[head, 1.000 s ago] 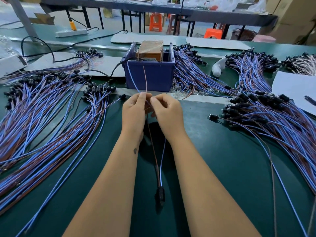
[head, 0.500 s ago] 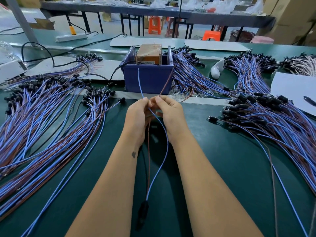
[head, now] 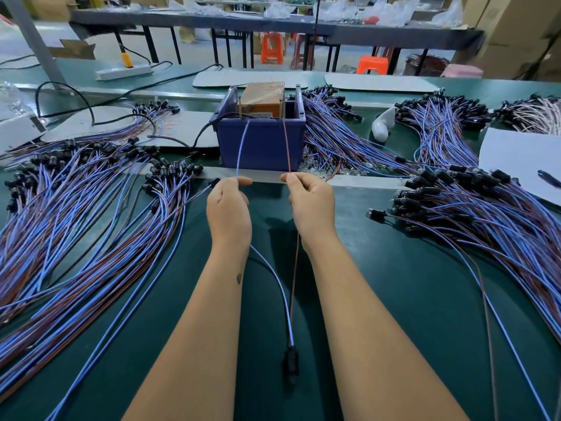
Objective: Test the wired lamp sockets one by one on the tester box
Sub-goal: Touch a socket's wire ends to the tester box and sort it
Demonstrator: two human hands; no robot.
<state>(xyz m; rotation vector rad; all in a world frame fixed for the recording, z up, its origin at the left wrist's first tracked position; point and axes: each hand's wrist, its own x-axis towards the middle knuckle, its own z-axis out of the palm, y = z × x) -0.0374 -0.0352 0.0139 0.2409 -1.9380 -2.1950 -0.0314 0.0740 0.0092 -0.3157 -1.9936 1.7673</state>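
Spreading wires (head: pixel 243 147) apart, seemingly onto tester (head: pixel 261 141).

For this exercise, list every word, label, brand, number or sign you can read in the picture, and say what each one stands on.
None can be read.
Tester box in the blue bin: a dark strip of print along its lower front edge, too small and blurred to read.
White paper sheet at right: no legible writing.
Cardboard cartons behind: no readable print.

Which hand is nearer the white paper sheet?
Right. The right hand is closer to the paper at the table's right; the left hand is farther.
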